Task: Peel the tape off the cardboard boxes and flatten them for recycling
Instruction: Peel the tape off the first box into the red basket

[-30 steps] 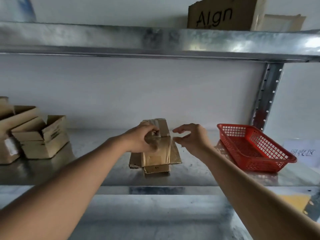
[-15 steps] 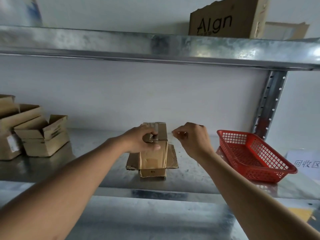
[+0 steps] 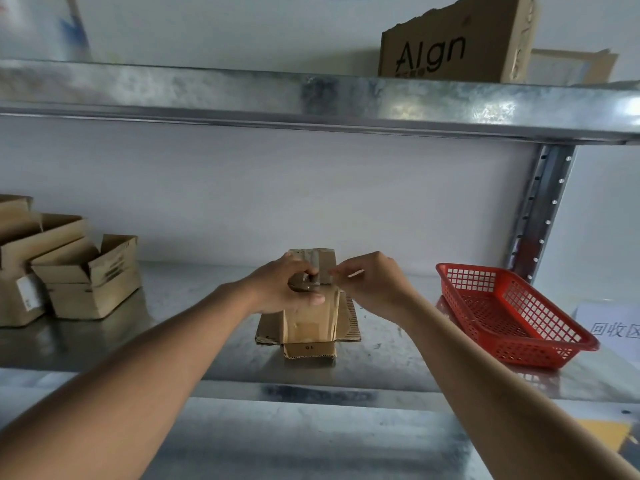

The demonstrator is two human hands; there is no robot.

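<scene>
A small brown cardboard box [image 3: 309, 323] stands in the middle of the metal shelf [image 3: 194, 306], its bottom flaps splayed flat on the shelf and clear tape along its top and front. My left hand [image 3: 284, 289] grips the box's upper left side, thumb across the front. My right hand [image 3: 370, 284] is just right of the box top, thumb and forefinger pinched together at the tape's edge. The tape between those fingers is too thin to make out clearly.
Several open cardboard boxes [image 3: 86, 275] are stacked at the shelf's left end. A red plastic basket [image 3: 512, 306] sits to the right, beside a white paper sign [image 3: 613, 327]. The upper shelf [image 3: 311, 98] holds a large printed carton [image 3: 453, 46].
My right hand went from open beside the box to a pinch and moved in to the box's top edge. The left hand kept its hold on the box.
</scene>
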